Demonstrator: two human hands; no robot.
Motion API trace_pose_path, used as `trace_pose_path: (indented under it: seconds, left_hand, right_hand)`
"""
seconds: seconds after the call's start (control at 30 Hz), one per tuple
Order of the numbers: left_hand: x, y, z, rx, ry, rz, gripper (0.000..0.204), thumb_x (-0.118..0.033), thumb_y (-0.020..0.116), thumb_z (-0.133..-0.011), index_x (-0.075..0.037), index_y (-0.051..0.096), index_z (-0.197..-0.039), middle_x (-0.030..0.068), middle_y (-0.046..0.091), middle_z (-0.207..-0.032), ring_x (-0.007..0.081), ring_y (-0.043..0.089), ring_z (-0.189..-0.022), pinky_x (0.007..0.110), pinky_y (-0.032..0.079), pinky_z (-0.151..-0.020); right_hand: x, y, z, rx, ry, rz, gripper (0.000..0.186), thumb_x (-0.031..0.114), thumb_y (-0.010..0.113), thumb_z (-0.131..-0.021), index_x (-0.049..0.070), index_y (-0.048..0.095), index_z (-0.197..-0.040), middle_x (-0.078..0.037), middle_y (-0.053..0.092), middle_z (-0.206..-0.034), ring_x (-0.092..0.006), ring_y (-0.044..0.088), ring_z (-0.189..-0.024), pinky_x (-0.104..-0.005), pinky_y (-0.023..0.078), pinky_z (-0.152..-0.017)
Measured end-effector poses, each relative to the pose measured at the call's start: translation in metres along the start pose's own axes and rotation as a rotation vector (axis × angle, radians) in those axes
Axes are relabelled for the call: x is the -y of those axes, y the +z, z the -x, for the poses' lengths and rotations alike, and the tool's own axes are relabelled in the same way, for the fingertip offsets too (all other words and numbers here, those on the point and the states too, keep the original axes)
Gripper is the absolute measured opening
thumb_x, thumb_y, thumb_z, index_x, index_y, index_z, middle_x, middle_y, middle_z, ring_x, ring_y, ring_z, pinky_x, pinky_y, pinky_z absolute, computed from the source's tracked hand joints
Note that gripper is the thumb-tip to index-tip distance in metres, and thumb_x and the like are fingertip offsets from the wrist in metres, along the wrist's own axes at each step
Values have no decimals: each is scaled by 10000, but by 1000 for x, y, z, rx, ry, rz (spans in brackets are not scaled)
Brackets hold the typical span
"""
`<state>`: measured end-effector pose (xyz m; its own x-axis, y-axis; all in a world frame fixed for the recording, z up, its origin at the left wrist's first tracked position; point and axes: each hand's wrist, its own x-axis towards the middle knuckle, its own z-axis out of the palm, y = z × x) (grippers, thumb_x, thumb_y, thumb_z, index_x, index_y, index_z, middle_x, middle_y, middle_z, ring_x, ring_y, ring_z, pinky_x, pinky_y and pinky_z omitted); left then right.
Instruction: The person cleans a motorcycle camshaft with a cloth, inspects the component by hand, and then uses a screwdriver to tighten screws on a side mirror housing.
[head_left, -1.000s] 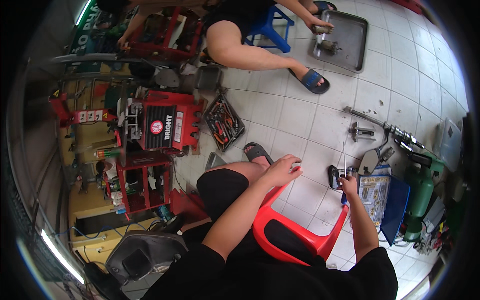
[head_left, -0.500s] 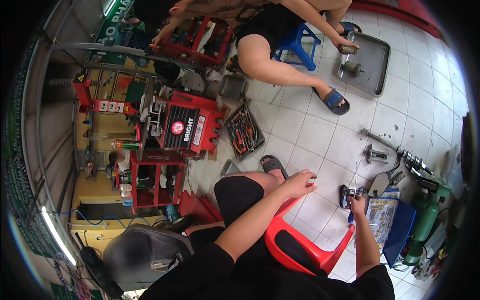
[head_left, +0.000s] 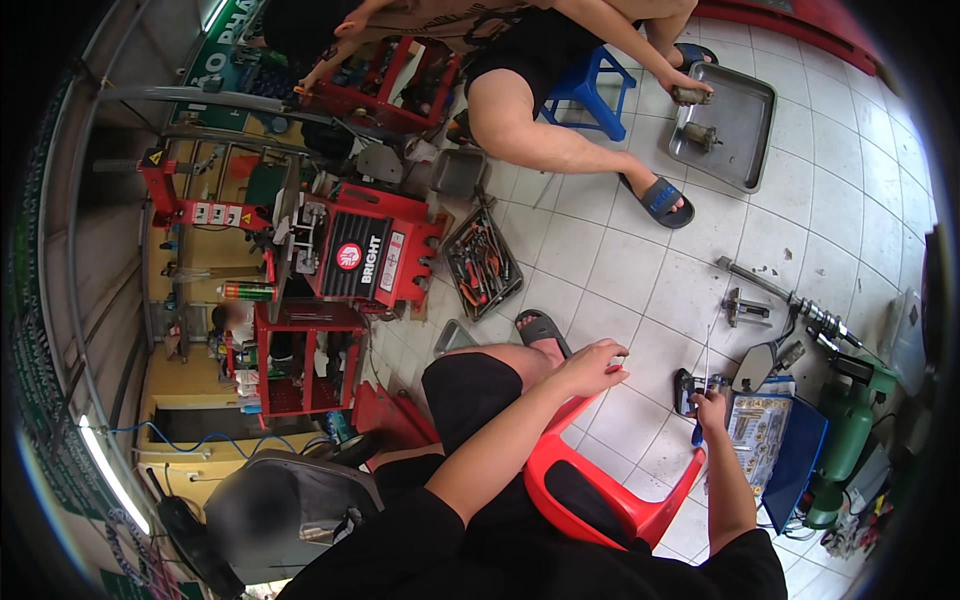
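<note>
My right hand [head_left: 710, 410] is closed around a screwdriver with a blue handle [head_left: 698, 435]; its long thin shaft points away from me, over the tiles. Farther left, my left hand [head_left: 592, 370] is curled above the corner of a red plastic stool [head_left: 545, 478]. A small bit of something shows at its fingertips, too little to name. Just beyond my right hand lies a small dark metal part [head_left: 686, 390]. To its right are a grey rounded metal piece [head_left: 757, 368] and a sheet with many small drawings or parts [head_left: 757, 432].
A co-worker's hand [head_left: 680, 85] holds a cylindrical metal part above a grey tray [head_left: 765, 140]. A long metal shaft [head_left: 770, 285] and a puller-like tool [head_left: 745, 307] lie on the tiles. A tool tray [head_left: 460, 285] stands left of my foot; a green cylinder [head_left: 845, 440] stands right.
The whole view has shifted slightly to the left. Both of my hands keep nearly the same pose, with the screwdriver still in the right one.
</note>
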<state>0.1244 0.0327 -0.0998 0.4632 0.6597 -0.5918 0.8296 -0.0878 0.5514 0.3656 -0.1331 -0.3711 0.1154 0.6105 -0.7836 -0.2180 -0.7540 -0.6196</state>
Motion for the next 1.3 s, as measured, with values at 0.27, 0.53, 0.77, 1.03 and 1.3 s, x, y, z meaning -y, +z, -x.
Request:
trace_pose_path:
  seconds: [0.27,0.53,0.77,1.03,1.3]
  left_hand:
    - [-1,-3,4,2,-21,-6,477,-313,690,-866,-26,592,-1234,132,585,-1207,260,632,-1004,369,511,-871]
    - [-7,-5,-1,11,-17,-54,477,-320,688,-872,-34,589,-1242,123,591,-1210,254,633,-1008,366,513,-863]
    - [-14,-9,1,43,-51,-93,471,-388,663,-884,-86,600,-1240,61,620,-1195,204,640,-1023,364,476,-874]
    - [-17,-8,2,33,-71,-125,474,-420,658,-880,-109,606,-1234,51,643,-1180,198,654,-1022,360,483,-872]
    - [-18,-11,2,36,-73,-154,479,-418,660,-876,-108,610,-1238,45,646,-1182,199,661,-1018,352,505,-872]
  right_hand:
    - [6,3,4,14,5,14,263,77,617,-812,-119,657,-983,-152,683,-852,-221,666,-600,-318,591,-504]
    - [0,1,0,-23,12,36,235,96,630,-819,-102,670,-939,-139,672,-843,-211,669,-666,-328,602,-540]
    - [2,0,-2,-39,17,55,273,131,652,-790,-103,685,-926,-154,704,-800,-222,696,-615,-340,599,-555]
    - [8,1,6,-43,70,45,234,105,626,-803,-96,682,-909,-135,690,-811,-203,660,-577,-314,574,-533]
    - [16,3,7,-53,73,59,244,109,623,-795,-90,685,-922,-139,704,-811,-192,657,-553,-310,569,-526]
